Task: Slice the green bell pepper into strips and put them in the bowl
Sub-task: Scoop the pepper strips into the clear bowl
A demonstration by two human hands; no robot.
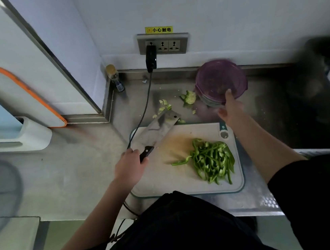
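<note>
A heap of green bell pepper strips (212,160) lies on the right half of the white cutting board (166,178). My left hand (128,166) grips the black handle of a cleaver (158,127), whose blade points up and to the right over the board's far left corner. My right hand (230,108) reaches past the board and holds the near rim of a purple translucent bowl (220,80), thumb inside the rim. The bowl is tilted and blurred. It looks empty.
Pepper core (189,97) and trimmings (165,106) lie on the steel counter behind the board. A black cable (143,110) runs from a wall plug (150,58) past the cleaver. A small bottle (115,78) stands in the corner. A sink area lies at the right.
</note>
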